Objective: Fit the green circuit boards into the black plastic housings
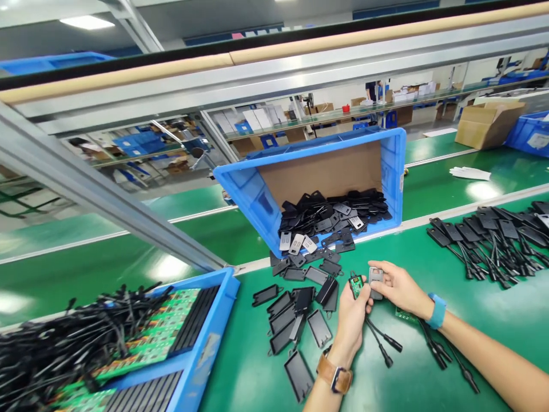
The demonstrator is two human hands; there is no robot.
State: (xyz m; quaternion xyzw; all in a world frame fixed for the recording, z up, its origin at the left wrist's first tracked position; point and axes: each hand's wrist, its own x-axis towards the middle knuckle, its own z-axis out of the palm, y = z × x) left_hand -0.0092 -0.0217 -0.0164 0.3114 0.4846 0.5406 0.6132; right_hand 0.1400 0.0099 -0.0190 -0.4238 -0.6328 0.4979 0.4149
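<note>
My left hand (351, 315) is closed around a small green circuit board (355, 284) seated in a black case. Two black cables with round connectors (388, 346) hang from that case toward the table. Right beside it, my right hand (397, 289) pinches a grey plastic cover (376, 281) with slots in it, close to the left thumb. Under my right wrist lies another green board (405, 315), partly hidden, with black cables running toward the front. Several open black case halves (319, 328) are scattered left of my hands.
A tilted blue crate (394, 177) holds many black and grey covers behind my hands. At left, a blue tray (214, 337) carries circuit boards and black cables. Cased units with cables (484, 240) are piled at right. A white glove (469, 173) lies farther back.
</note>
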